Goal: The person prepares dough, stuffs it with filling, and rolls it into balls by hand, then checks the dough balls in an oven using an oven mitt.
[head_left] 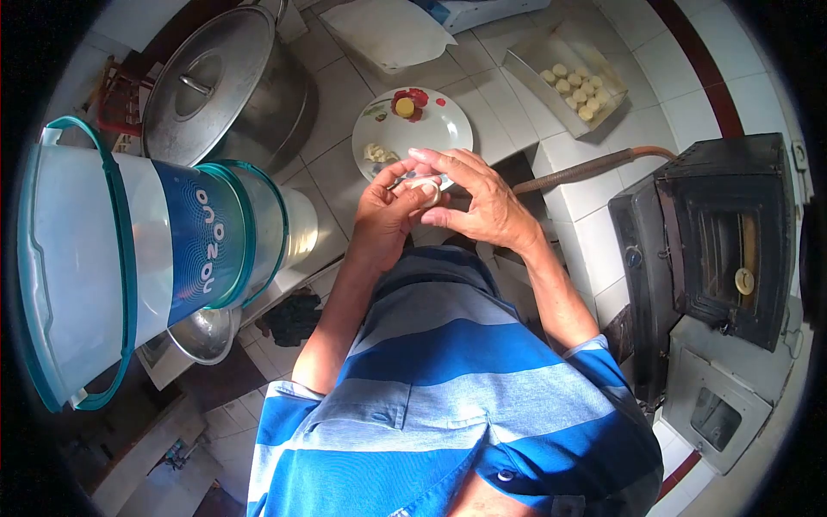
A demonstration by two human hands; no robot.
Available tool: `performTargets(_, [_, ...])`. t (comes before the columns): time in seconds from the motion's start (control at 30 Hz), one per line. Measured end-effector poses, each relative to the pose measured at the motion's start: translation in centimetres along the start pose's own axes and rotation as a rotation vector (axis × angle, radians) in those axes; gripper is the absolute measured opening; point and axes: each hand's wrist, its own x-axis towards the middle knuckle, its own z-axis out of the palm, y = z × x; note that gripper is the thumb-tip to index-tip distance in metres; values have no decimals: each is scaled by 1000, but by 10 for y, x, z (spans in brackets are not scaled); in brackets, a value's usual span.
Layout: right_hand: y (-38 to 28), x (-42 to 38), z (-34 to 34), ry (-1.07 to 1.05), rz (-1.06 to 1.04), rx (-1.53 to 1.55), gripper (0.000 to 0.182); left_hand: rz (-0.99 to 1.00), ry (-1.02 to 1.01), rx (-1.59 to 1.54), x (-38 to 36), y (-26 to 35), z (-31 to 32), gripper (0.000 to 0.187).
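Pinched in my left hand [386, 211] is a small, pale piece of dough [428, 189], its thumb pressed against the near side. My right hand [489, 200] curves around from the other side, thumb and fingers spread apart with the dough between the two hands. Just beyond them lies a white plate [452, 133] with red flowers. On it are a round yellow piece [405, 107] and a small heap of pale dough scraps [377, 153] beside my left fingertips.
A metal tray [599, 121] holds several round, pale dough pieces. At the left stand a big lidded pot [220, 86] and clear buckets [95, 258] with teal rims. White paper [388, 34] lies at the back; a dark oven [724, 233] is at the right.
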Motion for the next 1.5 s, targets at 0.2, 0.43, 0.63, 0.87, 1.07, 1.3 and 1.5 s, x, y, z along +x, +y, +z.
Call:
performTargets(0.2, [7,-2,-2,-38,42,51,81,-99,25,-128,3,12,1,50])
performTargets(0.43, [3,-2,-2,-15,26,43,80,34,9,98,-1,6,10,45])
performTargets(0.63, [-1,0,-7,79,99,78,75,-114,-93,-266,-2,18,5,38])
performTargets(0.87, [-2,-3,-19,179,-94,-164,33,-40,-23,-154,-2,11,3,41])
performTargets(1.07, [0,-8,-17,185,-276,-453,27,-30,-7,-145,0,7,4,38])
performTargets(1.3, [-14,-6,-4,351,24,-204,19,-11,-7,-133,2,4,3,38])
performTargets(1.5, [-13,-2,4,354,-10,-364,15,46,-1,-60,3,-1,3,38])
